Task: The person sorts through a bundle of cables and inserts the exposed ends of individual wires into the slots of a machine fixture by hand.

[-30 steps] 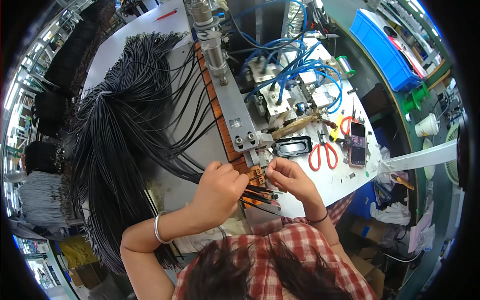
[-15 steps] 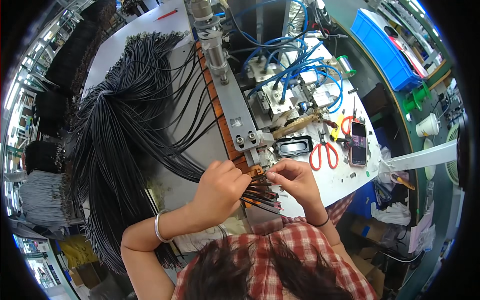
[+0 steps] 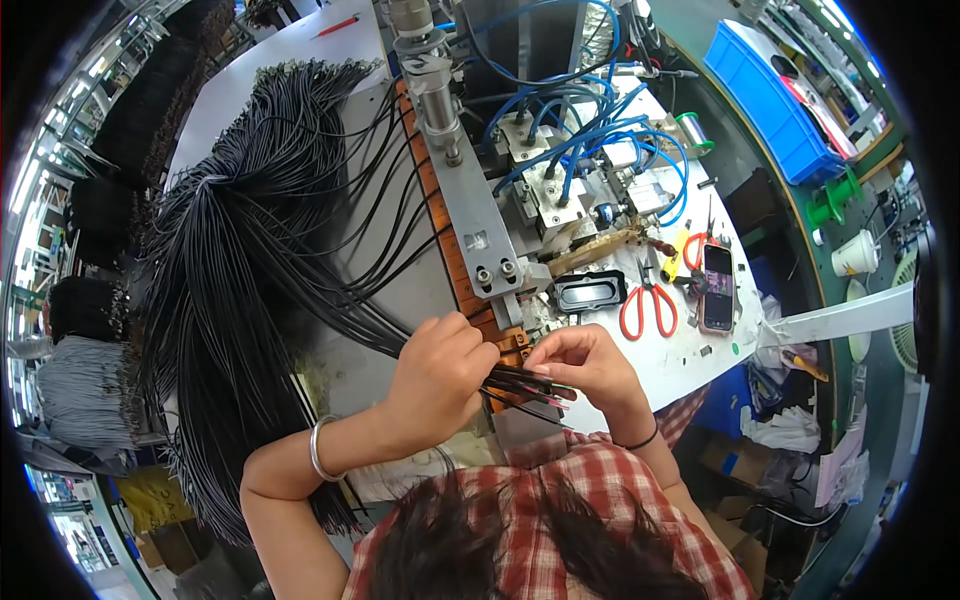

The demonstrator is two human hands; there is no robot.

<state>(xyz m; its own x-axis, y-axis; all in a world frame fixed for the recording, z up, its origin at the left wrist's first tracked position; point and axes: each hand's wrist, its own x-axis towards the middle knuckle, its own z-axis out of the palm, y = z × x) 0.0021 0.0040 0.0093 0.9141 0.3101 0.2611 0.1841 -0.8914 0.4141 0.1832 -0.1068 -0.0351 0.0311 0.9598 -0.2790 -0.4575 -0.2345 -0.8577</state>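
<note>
Clenching black cables (image 3: 518, 384) in left hand (image 3: 440, 368) beside orange rail (image 3: 463, 285), apparently to bunch ends within reach; holding right hand (image 3: 588, 372) at tips, can't tell if gripping one.

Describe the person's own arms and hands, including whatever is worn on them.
Both the left hand and right hand are ungloved. A silver-coloured, rounded bangle circles the left arm above the wrist, and a thin dark band circles the right wrist. No sleeves cover the forearms; the shirt is red-and-white checked.
</note>
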